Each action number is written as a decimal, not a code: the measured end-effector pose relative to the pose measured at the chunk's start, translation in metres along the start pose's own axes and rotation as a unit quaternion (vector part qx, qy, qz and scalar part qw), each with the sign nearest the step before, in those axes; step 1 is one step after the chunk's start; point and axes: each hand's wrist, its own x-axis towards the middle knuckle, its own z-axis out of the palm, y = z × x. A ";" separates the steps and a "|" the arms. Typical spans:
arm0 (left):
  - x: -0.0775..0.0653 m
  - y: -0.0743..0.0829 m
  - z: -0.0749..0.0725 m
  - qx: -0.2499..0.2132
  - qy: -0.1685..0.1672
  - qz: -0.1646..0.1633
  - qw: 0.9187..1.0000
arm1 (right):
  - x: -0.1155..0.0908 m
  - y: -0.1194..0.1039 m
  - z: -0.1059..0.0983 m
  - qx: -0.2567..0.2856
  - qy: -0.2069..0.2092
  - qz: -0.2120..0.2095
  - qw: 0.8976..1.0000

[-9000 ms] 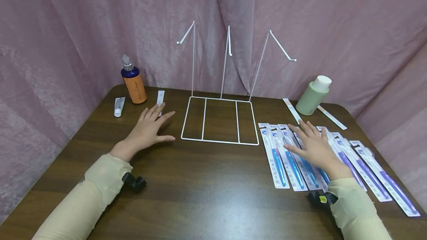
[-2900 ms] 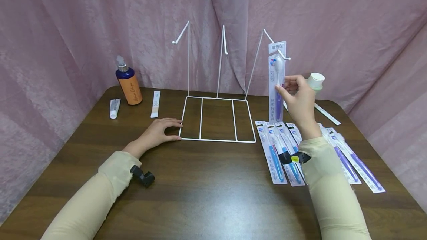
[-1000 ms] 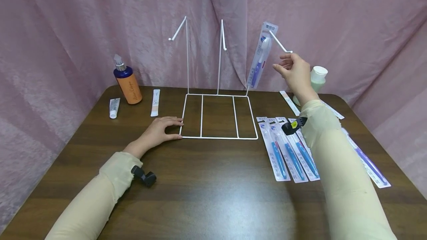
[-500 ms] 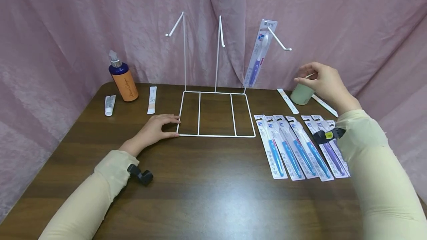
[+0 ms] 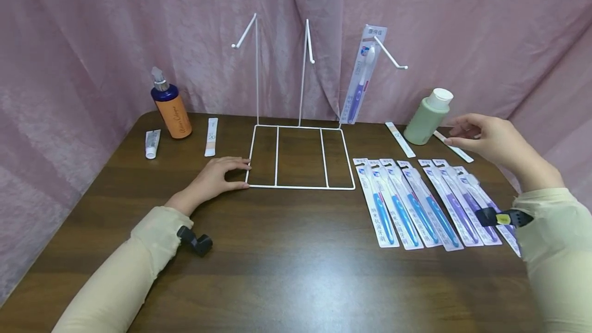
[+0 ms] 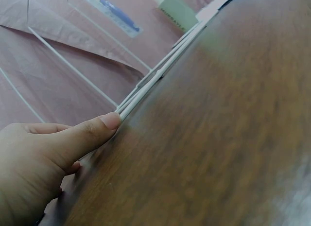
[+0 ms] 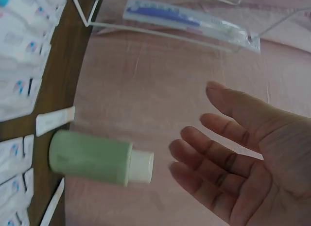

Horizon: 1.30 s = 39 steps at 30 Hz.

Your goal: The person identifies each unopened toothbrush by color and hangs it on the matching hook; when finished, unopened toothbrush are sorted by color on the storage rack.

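Observation:
A white wire rack [image 5: 301,187] with three upright hooks stands on the table. My left hand [image 5: 211,179] touches its front left corner, thumb tip on the corner and fingertips by the left rail. In the left wrist view the thumb [image 6: 92,134] lies straight against the wire. A packaged purple toothbrush [image 5: 363,76] hangs slanted from the right hook [image 5: 390,54]. My right hand [image 5: 497,143] is raised, its fingers loosely bent and holding nothing, to the right of the green bottle [image 5: 426,119]. In the right wrist view the fingers point toward that bottle's white cap [image 7: 141,166].
Several packaged toothbrushes [image 5: 409,204], blue and purple, lie in a row at the right. Two slim white packets [image 5: 400,140] flank the green bottle. At the back left are an orange pump bottle [image 5: 173,116], a small tube [image 5: 152,144] and another packet [image 5: 210,136]. A pink curtain hangs behind.
Since the earliest frame a purple toothbrush has gone from the row onto the right hook. The right hand has let go and moved right and down. The left hand has come to the rack.

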 end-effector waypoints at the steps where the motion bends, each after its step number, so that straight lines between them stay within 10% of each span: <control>1: 0.001 0.000 0.000 0.001 -0.001 0.000 1.000 | -0.005 0.005 0.000 -0.008 -0.007 0.001 1.000; 17: 0.004 0.003 -0.004 0.001 0.003 0.008 1.000 | -0.062 0.084 0.024 -0.021 -0.043 0.023 0.999; 39: 0.004 0.001 -0.010 0.000 0.016 0.023 1.000 | -0.081 0.148 0.063 -0.037 -0.102 0.089 0.990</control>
